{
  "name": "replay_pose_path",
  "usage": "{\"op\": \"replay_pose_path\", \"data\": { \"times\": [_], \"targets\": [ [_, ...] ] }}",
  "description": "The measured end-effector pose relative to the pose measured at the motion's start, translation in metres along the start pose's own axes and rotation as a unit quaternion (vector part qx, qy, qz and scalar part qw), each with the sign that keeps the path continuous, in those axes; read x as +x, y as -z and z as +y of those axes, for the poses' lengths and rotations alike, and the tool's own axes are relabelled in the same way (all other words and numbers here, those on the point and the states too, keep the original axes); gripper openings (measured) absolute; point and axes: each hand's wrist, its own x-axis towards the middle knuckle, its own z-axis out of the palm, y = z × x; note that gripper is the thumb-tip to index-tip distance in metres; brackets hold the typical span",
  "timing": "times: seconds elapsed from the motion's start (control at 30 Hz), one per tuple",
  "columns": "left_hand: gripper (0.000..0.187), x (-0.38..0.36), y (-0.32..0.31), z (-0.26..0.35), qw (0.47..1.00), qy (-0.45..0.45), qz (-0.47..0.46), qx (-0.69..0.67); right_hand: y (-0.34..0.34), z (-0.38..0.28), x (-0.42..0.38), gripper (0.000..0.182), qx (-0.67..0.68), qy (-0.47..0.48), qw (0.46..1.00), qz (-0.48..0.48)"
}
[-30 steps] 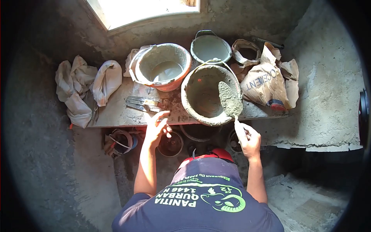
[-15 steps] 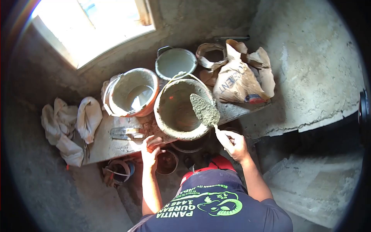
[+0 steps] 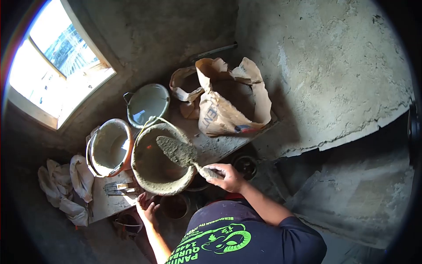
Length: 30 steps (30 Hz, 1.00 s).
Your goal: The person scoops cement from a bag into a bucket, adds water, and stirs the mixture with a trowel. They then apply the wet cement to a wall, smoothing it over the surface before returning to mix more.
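My right hand [image 3: 226,177] grips the handle of a mortar-covered trowel [image 3: 177,152]. The blade lies over the mouth of a large mortar-crusted bucket [image 3: 163,187], whose raised handle shows at the far rim. At the plank's near edge, left of that bucket, my left hand [image 3: 147,208] is held with its fingers apart and nothing in them. An orange bucket [image 3: 128,154] with greyish liquid stands left of the large one. Behind them is a dark bucket [image 3: 148,104] of pale liquid. An open paper cement bag [image 3: 224,114] sits to the right.
A plank [image 3: 211,143] carries the buckets, with pale cloths [image 3: 81,178] and metal tools [image 3: 121,188] at its left. Below are a small round bucket [image 3: 174,207] and another container [image 3: 245,166]. A rough wall [image 3: 325,79] rises right; a window [image 3: 61,57] is upper left.
The view has turned and shifted right, so the buckets and hands appear further left. The trowel is still in my right hand over the large bucket; my left hand remains near the plank's edge.
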Motion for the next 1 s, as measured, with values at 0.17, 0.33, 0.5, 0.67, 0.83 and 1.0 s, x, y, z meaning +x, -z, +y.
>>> {"op": "replay_pose_path", "data": {
  "times": [0.17,0.33,0.5,0.67,0.83,1.0],
  "targets": [
    [0.043,-0.011,-0.026,-0.018,0.99,0.13,0.049,-0.007,0.05,-0.008,0.017,0.045,0.006,-0.044,0.996,-0.084],
    [0.05,-0.018,-0.077,-0.027,0.979,0.108,0.121,-0.12,0.097,0.013,0.037,0.048,0.027,-0.013,0.994,-0.103],
    [0.048,-0.009,-0.081,-0.052,0.979,0.087,0.107,-0.151,0.122,0.013,0.061,0.049,0.064,-0.079,0.989,-0.109],
    [0.049,-0.004,-0.104,-0.066,0.975,0.02,0.134,-0.178,0.134,-0.007,0.073,0.049,0.063,-0.1,0.987,-0.105],
    [0.062,-0.024,-0.13,-0.067,0.98,0.058,0.165,-0.091,0.132,-0.021,0.086,0.047,-0.03,-0.106,0.984,-0.14],
    [0.056,-0.035,-0.134,-0.042,0.964,0.106,0.171,-0.173,0.109,-0.055,0.106,0.046,-0.262,0.103,0.937,-0.206]
  ]
}}
